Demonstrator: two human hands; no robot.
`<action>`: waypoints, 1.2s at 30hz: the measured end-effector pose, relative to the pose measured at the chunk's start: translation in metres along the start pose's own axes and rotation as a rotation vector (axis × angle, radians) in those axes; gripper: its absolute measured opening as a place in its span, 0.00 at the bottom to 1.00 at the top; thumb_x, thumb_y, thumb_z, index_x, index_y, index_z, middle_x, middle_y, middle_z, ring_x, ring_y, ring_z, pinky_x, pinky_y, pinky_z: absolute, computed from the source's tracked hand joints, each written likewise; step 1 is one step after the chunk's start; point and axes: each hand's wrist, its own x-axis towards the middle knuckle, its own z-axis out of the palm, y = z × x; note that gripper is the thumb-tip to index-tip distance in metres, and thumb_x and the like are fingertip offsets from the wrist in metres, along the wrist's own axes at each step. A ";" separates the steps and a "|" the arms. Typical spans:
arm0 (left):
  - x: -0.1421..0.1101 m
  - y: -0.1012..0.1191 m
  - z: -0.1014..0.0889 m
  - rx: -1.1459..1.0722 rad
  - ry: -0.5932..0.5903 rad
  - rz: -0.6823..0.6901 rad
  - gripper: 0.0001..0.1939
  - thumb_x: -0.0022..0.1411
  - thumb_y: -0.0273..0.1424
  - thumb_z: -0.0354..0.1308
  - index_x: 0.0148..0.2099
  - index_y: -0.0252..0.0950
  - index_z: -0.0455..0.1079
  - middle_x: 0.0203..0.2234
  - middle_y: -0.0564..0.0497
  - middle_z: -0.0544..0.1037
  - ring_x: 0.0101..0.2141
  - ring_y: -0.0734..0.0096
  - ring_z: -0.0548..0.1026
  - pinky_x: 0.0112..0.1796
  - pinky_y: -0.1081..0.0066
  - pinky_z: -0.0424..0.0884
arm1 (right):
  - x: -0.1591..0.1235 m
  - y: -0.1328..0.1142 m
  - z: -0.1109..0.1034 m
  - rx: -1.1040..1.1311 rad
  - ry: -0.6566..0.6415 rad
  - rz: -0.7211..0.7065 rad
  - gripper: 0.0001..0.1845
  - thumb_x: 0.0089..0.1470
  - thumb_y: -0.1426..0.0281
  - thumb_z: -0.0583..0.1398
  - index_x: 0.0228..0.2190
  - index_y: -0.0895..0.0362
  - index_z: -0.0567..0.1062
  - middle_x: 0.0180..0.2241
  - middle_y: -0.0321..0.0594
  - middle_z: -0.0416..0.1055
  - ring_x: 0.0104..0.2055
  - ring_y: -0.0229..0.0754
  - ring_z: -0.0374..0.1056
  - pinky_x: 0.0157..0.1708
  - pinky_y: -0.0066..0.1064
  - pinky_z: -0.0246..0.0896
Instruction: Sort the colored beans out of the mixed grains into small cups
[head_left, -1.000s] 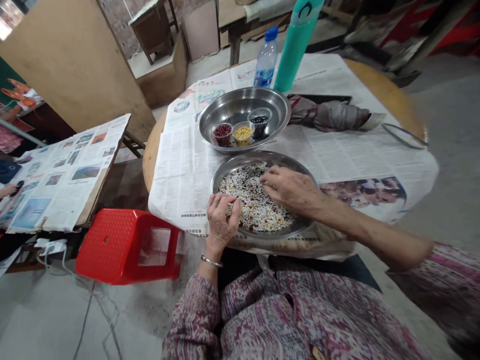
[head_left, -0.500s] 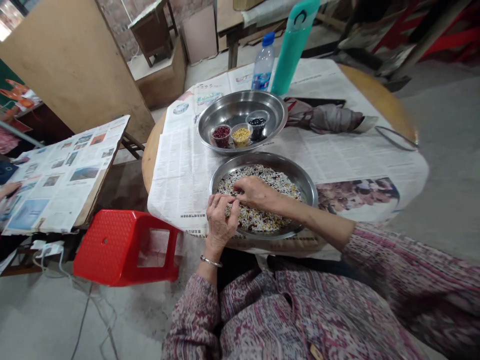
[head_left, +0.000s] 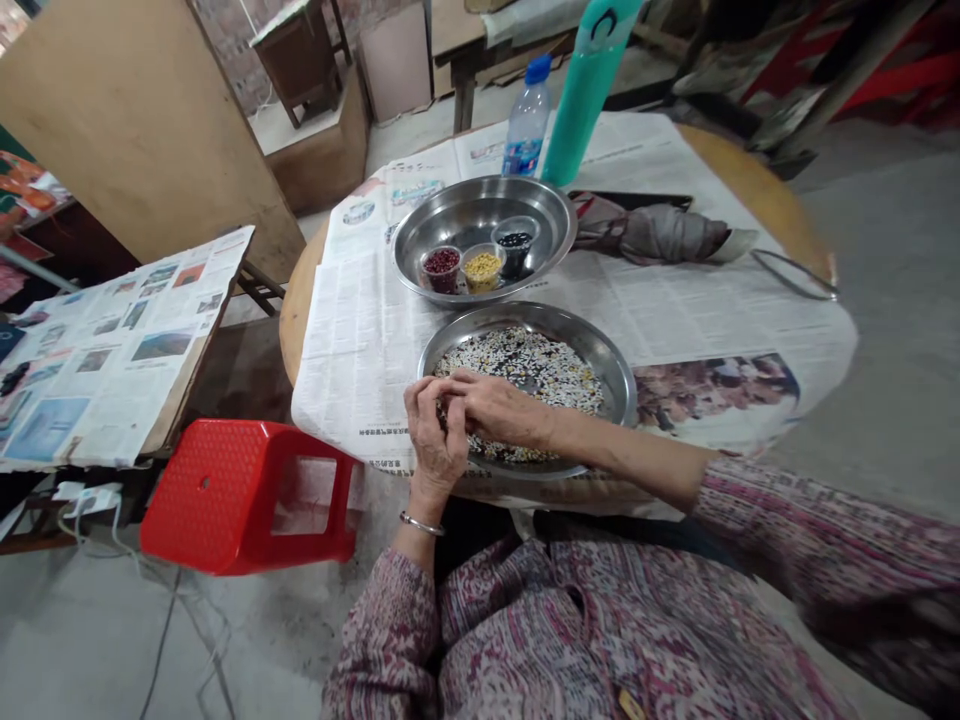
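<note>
Workshop-like room, unfinished: bare concrete floor [head_left: 885, 300], brick wall [head_left: 225, 50], plywood board [head_left: 135, 120], newspaper-covered round table [head_left: 757, 180].

White, black and yellow speckled grains [head_left: 525, 365], mauve-patterned sleeve [head_left: 382, 630], red stool [head_left: 247, 490], teal flask [head_left: 581, 90]

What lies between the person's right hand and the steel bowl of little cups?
The head view shows a steel tray of mixed grains beyond the right hand.

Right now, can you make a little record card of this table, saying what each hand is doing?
Left hand: fingers bunched at the plate's near edge, over the grains
Right hand: lying across the left hand's fingers
Plate: steel plate holding mixed grains, white, dark and yellow
Behind it: steel bowl holding three small cups: red, yellow, black
</note>
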 end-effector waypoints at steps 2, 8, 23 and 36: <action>0.000 0.000 0.000 0.001 -0.011 0.008 0.11 0.77 0.36 0.49 0.53 0.38 0.68 0.46 0.43 0.73 0.51 0.61 0.73 0.52 0.59 0.74 | 0.003 0.009 -0.005 -0.084 -0.021 -0.002 0.11 0.61 0.74 0.56 0.40 0.56 0.79 0.46 0.46 0.78 0.49 0.48 0.67 0.51 0.42 0.66; 0.002 0.003 -0.002 0.002 -0.041 0.013 0.10 0.77 0.36 0.50 0.50 0.38 0.70 0.43 0.44 0.75 0.49 0.62 0.74 0.51 0.59 0.73 | -0.014 0.035 -0.031 -0.251 -0.067 0.314 0.16 0.66 0.71 0.51 0.40 0.58 0.79 0.42 0.52 0.77 0.43 0.49 0.70 0.43 0.39 0.65; 0.004 0.003 -0.001 -0.010 -0.043 0.055 0.10 0.77 0.33 0.50 0.46 0.36 0.71 0.41 0.46 0.76 0.48 0.63 0.74 0.52 0.60 0.73 | -0.048 -0.005 -0.023 -0.064 -0.133 0.091 0.12 0.63 0.70 0.58 0.44 0.53 0.80 0.40 0.45 0.74 0.43 0.45 0.71 0.37 0.33 0.64; 0.004 0.001 0.000 -0.009 -0.043 0.047 0.10 0.77 0.33 0.51 0.45 0.36 0.72 0.40 0.45 0.77 0.47 0.64 0.75 0.51 0.61 0.73 | 0.015 0.032 -0.026 -0.203 -0.030 0.169 0.14 0.63 0.67 0.59 0.46 0.59 0.80 0.49 0.53 0.76 0.51 0.52 0.69 0.50 0.41 0.64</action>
